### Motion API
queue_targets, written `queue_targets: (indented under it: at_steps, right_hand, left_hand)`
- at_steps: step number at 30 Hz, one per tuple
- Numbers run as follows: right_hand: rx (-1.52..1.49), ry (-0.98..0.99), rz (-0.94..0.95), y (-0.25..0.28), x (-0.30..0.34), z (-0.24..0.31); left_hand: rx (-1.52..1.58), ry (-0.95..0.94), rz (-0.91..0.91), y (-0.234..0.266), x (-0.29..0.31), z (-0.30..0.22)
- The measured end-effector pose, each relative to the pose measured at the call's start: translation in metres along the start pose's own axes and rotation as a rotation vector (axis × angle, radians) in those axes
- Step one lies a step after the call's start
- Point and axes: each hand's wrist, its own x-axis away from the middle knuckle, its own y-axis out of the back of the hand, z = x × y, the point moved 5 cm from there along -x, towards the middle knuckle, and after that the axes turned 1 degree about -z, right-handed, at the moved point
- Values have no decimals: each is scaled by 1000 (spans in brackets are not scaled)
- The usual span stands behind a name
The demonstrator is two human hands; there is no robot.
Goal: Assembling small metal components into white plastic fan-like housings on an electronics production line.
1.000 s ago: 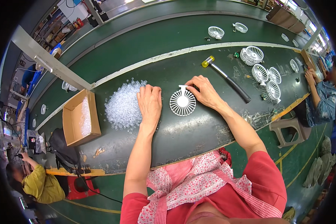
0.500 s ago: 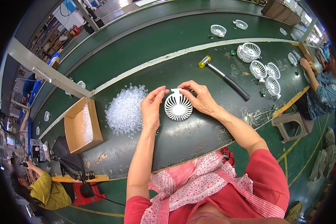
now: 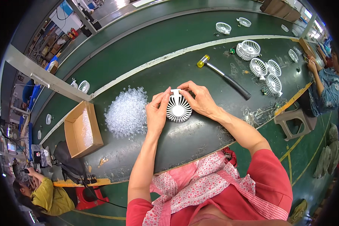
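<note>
A white round fan grille (image 3: pixel 179 109) with radiating ribs lies on the dark green bench in front of me, its short neck pointing away. My right hand (image 3: pixel 200 98) grips the neck from the right with thumb and forefinger. Thumb and forefinger of my left hand (image 3: pixel 158 109) are pinched together against the neck's left side; whatever small thing may sit between them is hidden. Beside my left hand spreads a heap of small clear plastic pieces (image 3: pixel 126 113).
A cardboard box (image 3: pixel 74 130) holding more clear pieces stands left. A hammer (image 3: pixel 224 77) with a yellow head lies right, near several white grilles (image 3: pixel 258 67). More grilles (image 3: pixel 223 28) ride on the green conveyor (image 3: pixel 147 45) beyond. Co-workers sit at both sides.
My left hand has moved right, from just beside the grille to its neck. My right hand stays on the neck. Grilles on the conveyor have shifted slightly to the right.
</note>
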Motion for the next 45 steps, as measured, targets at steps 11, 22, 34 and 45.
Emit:
queue_targets:
  at_steps: [11, 22, 34, 45]
  right_hand:
    - [-122, 62, 130, -3, -3, -6]
    - [-249, -79, -174, 16, -49, -26]
    - [409, 257, -340, 2, -71, -70]
    - [424, 182, -323, 12, -66, -80]
  left_hand:
    - [379, 171, 103, -5, -2, 11]
    - [-67, -306, 91, -10, 26, -78]
    - [1385, -146, 1033, -80, 156, -180]
    - [1291, 35, 698, -72, 156, -185]
